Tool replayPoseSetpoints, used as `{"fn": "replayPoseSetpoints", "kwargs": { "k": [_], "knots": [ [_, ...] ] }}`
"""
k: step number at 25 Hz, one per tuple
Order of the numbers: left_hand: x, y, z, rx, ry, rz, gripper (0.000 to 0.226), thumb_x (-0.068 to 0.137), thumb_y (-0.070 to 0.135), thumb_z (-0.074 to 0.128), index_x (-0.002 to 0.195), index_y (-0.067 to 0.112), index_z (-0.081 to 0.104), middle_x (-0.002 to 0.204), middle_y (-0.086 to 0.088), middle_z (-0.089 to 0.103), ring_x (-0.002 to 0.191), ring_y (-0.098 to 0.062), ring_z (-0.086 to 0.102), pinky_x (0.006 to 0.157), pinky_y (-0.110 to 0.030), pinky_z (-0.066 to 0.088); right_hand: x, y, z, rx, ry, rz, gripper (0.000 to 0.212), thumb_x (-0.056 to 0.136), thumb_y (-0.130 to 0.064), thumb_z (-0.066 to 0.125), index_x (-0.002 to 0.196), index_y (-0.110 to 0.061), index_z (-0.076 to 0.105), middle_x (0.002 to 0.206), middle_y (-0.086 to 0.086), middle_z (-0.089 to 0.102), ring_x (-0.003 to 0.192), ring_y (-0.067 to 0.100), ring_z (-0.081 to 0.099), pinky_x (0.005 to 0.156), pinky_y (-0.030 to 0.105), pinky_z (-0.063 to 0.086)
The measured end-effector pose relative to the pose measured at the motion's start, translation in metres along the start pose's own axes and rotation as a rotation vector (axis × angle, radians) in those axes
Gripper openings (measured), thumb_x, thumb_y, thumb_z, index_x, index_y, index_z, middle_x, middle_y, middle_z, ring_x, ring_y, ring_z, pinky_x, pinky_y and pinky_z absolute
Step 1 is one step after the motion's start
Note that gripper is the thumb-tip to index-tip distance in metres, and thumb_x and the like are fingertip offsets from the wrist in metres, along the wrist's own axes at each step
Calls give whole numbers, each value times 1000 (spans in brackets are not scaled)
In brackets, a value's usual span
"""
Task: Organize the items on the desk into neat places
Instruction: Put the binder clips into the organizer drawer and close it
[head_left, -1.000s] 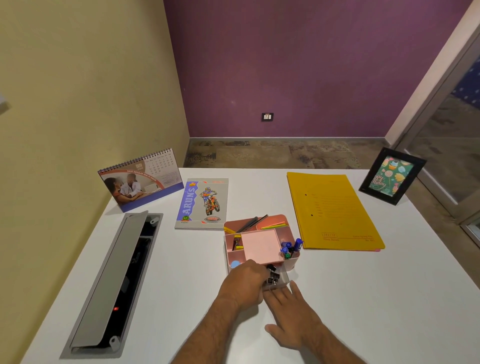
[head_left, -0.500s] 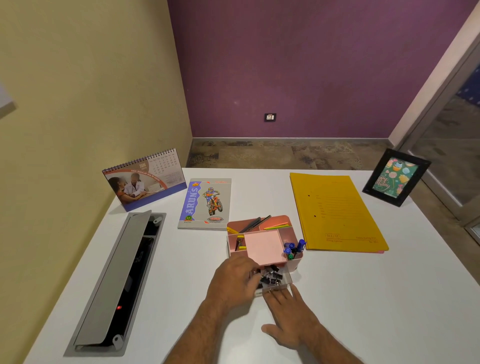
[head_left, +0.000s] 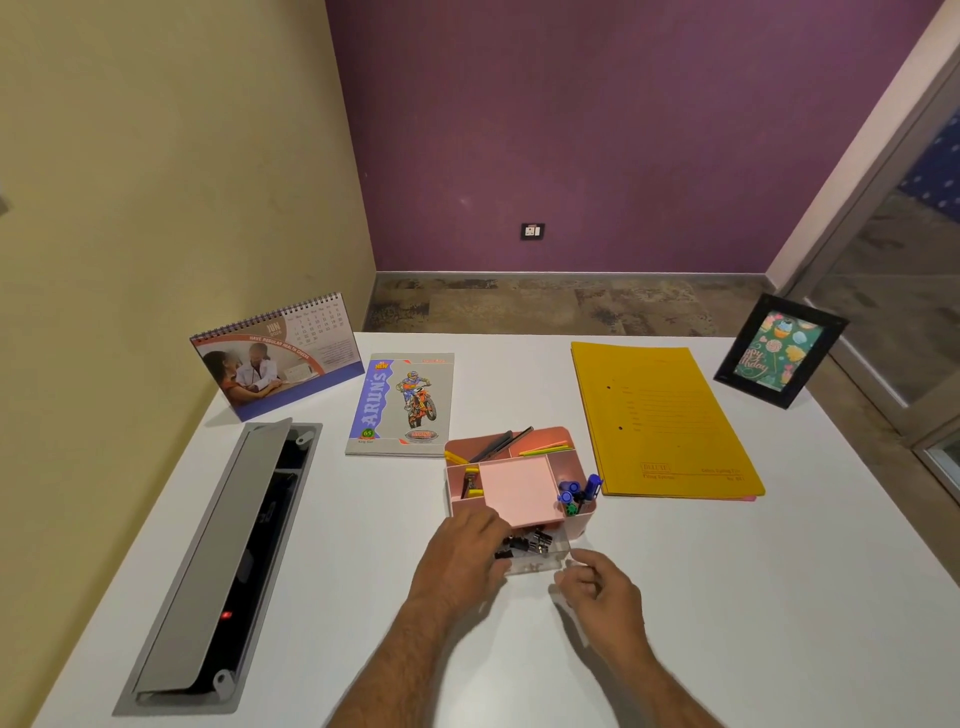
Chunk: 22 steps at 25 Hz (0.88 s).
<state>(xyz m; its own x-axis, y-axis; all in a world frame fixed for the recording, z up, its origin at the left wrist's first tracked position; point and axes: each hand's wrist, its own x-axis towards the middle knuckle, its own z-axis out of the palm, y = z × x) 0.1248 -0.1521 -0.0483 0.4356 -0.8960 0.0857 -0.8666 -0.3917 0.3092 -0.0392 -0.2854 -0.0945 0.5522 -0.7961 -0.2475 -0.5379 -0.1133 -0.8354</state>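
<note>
**White desk, pink box, two hands**

White desk holds a pink organizer in the middle; its clear drawer of black clips sticks out; left hand curls on the drawer's left side; right hand has bent fingers just beside its right corner, and I cannot tell if it pinches.

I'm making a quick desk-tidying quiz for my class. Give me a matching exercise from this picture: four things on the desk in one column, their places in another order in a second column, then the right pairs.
Things
1. desk calendar
2. yellow folder
3. picture frame
4. clear drawer of binder clips

Places
A. far right corner, standing
B. between the two hands, at the pink organizer's near side
C. far left corner, standing
D. lying flat, right of the organizer

Pairs: 1-C, 2-D, 3-A, 4-B
</note>
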Motion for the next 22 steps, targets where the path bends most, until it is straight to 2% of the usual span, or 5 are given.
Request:
{"fn": "replayPoseSetpoints", "kwargs": {
  "k": [4,11,14,18,22],
  "knots": [
    [6,4,-1,-66,13,-103,41,83,29,71,120,19,58,122,0,59,114,-20,52,89,-29,46,9,-16,-3,26,11,-13,16,82,-7,70,79,-23,73,73,-7,73,72,8,68,66,15,53],
    [16,7,-6,-40,-10,-133,29,88,13,61,117,18,63,119,-1,61,113,-19,51,85,-26,43,24,-26,-3,-26,-49,-87,18,90,-8,62,103,-15,72,88,-2,72,77,11,67,63,14,53],
    [18,7,-5,-32,-20,-132,29,90,13,60,118,19,63,120,0,61,114,-18,50,85,-26,42,27,-26,-1,-100,-58,-130,20,91,-12,61,107,-16,72,91,-5,73,81,9,67,70,16,55],
    [18,7,-7,-64,-8,-123,26,91,16,59,117,18,65,118,-1,62,114,-19,52,86,-27,43,24,-27,2,-214,-29,-180,23,90,-21,63,112,-20,70,102,-5,74,88,9,67,84,31,58],
    [15,6,-7,-62,2,-104,24,91,23,59,114,19,66,115,0,63,110,-18,53,87,-25,43,18,-33,2,-369,13,-293,30,89,-28,63,119,-26,67,117,-11,69,93,9,67,85,28,57]
  ]
}}
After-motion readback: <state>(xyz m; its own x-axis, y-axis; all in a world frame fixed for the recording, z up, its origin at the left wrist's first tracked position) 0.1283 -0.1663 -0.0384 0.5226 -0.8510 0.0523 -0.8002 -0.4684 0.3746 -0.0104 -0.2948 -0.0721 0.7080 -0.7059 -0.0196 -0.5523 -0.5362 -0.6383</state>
